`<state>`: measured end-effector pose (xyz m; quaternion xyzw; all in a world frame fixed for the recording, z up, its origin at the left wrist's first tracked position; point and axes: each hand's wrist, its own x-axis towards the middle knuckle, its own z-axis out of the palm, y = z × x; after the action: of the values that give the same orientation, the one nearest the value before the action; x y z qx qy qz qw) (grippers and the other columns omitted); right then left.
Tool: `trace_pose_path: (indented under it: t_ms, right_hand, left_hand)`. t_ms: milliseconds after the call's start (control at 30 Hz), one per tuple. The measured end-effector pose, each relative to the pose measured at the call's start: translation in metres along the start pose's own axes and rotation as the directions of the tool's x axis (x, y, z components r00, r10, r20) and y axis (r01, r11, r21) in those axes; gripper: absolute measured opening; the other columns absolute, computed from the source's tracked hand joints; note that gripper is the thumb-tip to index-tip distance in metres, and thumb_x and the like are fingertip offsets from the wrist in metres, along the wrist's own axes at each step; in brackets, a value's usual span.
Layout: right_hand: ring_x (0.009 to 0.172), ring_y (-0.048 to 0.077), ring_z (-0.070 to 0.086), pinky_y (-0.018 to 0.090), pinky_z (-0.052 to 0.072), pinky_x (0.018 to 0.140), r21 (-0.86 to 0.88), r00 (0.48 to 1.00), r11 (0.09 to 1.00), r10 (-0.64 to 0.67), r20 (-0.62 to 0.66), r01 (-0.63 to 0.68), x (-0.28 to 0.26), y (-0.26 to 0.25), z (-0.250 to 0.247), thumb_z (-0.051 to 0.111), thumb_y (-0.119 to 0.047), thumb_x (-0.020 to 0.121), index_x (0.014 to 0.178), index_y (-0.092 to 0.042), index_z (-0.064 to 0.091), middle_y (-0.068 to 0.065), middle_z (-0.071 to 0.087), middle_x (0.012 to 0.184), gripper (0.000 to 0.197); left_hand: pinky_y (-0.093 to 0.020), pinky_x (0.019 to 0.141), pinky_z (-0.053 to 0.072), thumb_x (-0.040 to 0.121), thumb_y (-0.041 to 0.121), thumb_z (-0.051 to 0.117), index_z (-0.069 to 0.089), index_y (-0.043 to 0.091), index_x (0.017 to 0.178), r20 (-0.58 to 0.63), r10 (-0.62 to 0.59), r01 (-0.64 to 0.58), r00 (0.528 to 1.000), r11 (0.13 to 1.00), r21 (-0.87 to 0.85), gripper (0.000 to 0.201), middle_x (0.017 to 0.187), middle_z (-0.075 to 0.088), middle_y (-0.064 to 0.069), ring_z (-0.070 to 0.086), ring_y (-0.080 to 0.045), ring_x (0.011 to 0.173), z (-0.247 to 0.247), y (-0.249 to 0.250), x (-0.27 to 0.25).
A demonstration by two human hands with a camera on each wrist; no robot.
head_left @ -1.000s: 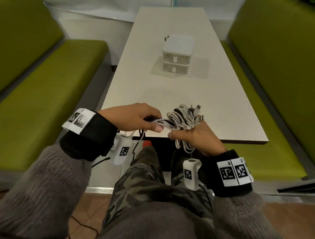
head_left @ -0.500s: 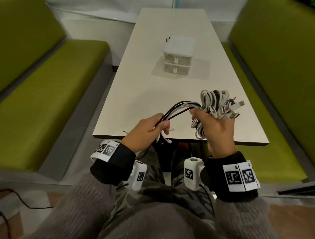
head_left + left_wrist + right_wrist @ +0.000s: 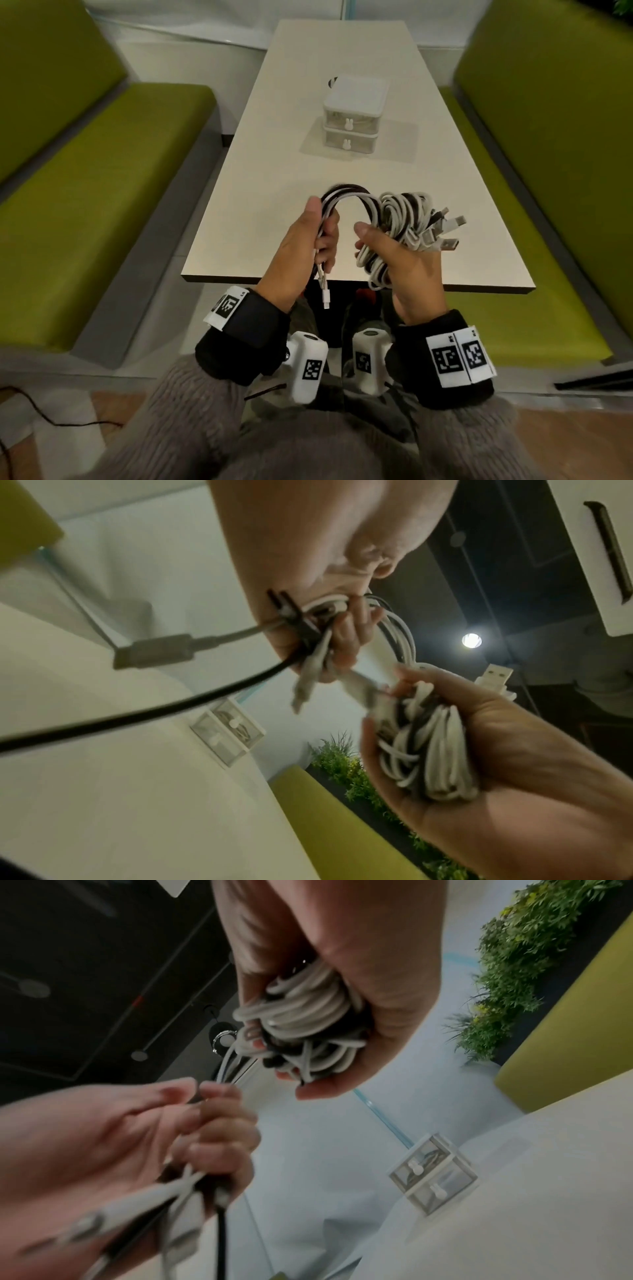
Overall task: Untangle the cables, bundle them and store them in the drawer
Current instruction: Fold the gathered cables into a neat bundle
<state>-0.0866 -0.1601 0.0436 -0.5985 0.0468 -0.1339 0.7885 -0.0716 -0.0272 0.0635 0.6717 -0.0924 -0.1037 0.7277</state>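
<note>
Above the near edge of the white table (image 3: 260,178), my right hand (image 3: 397,253) grips a coiled bundle of white and black cables (image 3: 407,219); several USB plugs (image 3: 445,233) stick out to its right. From the coil a strand of white and black cable tails (image 3: 346,195) arches left into my left hand (image 3: 308,243), whose fingers curl round it; a white plug (image 3: 327,298) dangles below that hand. In the wrist views the coil (image 3: 308,1015) sits in the right palm and the tails (image 3: 318,647) run through the left fist. A small white two-drawer box (image 3: 352,116) stands farther back, both drawers closed.
Green benches (image 3: 113,178) flank the table on both sides. A black cord (image 3: 51,421) trails over the floor at lower left. Bare tabletop lies between my hands and the drawer box.
Both hands rose from below the table edge to above it. The left hand slid along the tails and now stands upright close beside the right, the strand arching between them.
</note>
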Motion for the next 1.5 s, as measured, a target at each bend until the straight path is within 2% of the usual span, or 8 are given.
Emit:
trace_pose_path:
  t_ms: [367, 467, 633, 1000, 1100, 1133, 1167, 1500]
  right_hand:
    - [0.102, 0.02, 0.068, 0.036, 0.053, 0.091, -0.066, 0.992, 0.997, -0.019, 0.124, 0.028, -0.003, -0.004, 0.006, 0.077, -0.019, 0.076, 0.111, -0.004, 0.066, 0.009, 0.072, 0.104, 0.039]
    - [0.092, 0.017, 0.069, 0.03, 0.054, 0.08, -0.069, 0.991, 0.996, -0.049, 0.126, 0.058, -0.005, -0.004, 0.008, 0.078, -0.018, 0.075, 0.105, -0.007, 0.067, 0.005, 0.073, 0.096, 0.034]
    - [0.085, 0.019, 0.07, 0.027, 0.054, 0.072, -0.049, 0.994, 0.998, -0.021, 0.11, 0.026, -0.003, -0.001, 0.012, 0.08, -0.017, 0.07, 0.086, -0.026, 0.07, 0.007, 0.072, 0.088, 0.021]
    - [0.091, 0.023, 0.07, 0.037, 0.056, 0.083, 0.146, 0.993, 0.989, 0.04, -0.113, -0.023, -0.001, -0.003, 0.011, 0.073, 0.001, 0.077, 0.088, -0.015, 0.068, 0.013, 0.071, 0.095, 0.02]
    - [0.072, 0.021, 0.064, 0.034, 0.055, 0.069, 0.22, 0.981, 0.975, 0.067, -0.18, -0.026, 0.005, -0.006, 0.007, 0.071, 0.0, 0.079, 0.085, -0.009, 0.061, 0.013, 0.064, 0.079, 0.014]
    - [0.068, 0.019, 0.062, 0.032, 0.054, 0.066, 0.238, 0.978, 0.971, 0.075, -0.194, -0.027, 0.007, -0.006, 0.005, 0.069, 0.001, 0.08, 0.084, -0.008, 0.06, 0.011, 0.062, 0.075, 0.014]
    - [0.066, 0.018, 0.061, 0.031, 0.053, 0.065, 0.239, 0.975, 0.971, 0.076, -0.211, -0.024, 0.008, -0.005, 0.004, 0.069, 0.002, 0.08, 0.083, -0.009, 0.06, 0.009, 0.062, 0.073, 0.014]
    - [0.06, 0.016, 0.062, 0.029, 0.05, 0.06, 0.167, 0.968, 0.986, 0.021, -0.249, 0.021, 0.012, -0.008, -0.012, 0.071, -0.003, 0.076, 0.078, -0.007, 0.061, 0.004, 0.064, 0.064, 0.011]
  left_hand:
    - [-0.044, 0.083, 0.039, 0.1, 0.038, 0.021, 0.055, 0.023, 0.118, 0.004, 0.046, -0.046, 0.999, 0.964, 0.261, 0.041, 0.1, 0.036, 0.026, 0.024, 0.003, 0.095, 0.012, -0.013, -0.003]
    - [-0.025, 0.089, 0.045, 0.099, 0.041, 0.019, 0.04, 0.029, 0.137, 0.123, 0.043, -0.077, 0.992, 0.955, 0.287, 0.046, 0.122, 0.06, -0.005, 0.047, -0.001, 0.114, 0.006, -0.014, -0.001]
    - [-0.029, 0.113, 0.03, 0.092, 0.063, 0.018, 0.031, 0.031, 0.144, 0.232, -0.056, -0.046, 0.971, 0.911, 0.411, 0.063, 0.143, 0.045, 0.009, 0.041, 0.002, 0.129, 0.005, -0.026, 0.0]
    - [-0.024, 0.103, 0.04, 0.097, 0.043, 0.024, -0.026, 0.035, 0.141, 0.284, 0.158, -0.263, 0.946, 0.886, 0.383, 0.067, 0.142, 0.037, 0.012, 0.052, -0.017, 0.121, 0.016, -0.027, 0.0]
    - [-0.023, 0.079, 0.044, 0.092, 0.056, 0.031, -0.032, 0.033, 0.139, 0.261, 0.167, -0.26, 0.951, 0.888, 0.38, 0.082, 0.102, 0.054, -0.021, 0.061, -0.021, 0.088, 0.012, -0.036, 0.0]
    - [-0.019, 0.074, 0.04, 0.092, 0.057, 0.032, -0.031, 0.031, 0.14, 0.278, 0.165, -0.276, 0.946, 0.86, 0.429, 0.083, 0.127, 0.03, -0.018, 0.032, -0.02, 0.109, 0.012, -0.039, -0.001]
    - [-0.02, 0.071, 0.037, 0.093, 0.055, 0.031, -0.028, 0.03, 0.141, 0.292, 0.158, -0.288, 0.943, 0.826, 0.485, 0.081, 0.089, 0.029, 0.008, 0.032, -0.002, 0.07, 0.013, -0.04, -0.001]
    - [-0.039, 0.067, 0.043, 0.099, 0.026, 0.037, 0.038, 0.016, 0.126, 0.338, 0.036, -0.312, 0.94, 0.484, 0.817, 0.029, 0.081, 0.049, 0.006, 0.049, -0.02, 0.07, 0.006, -0.027, 0.001]
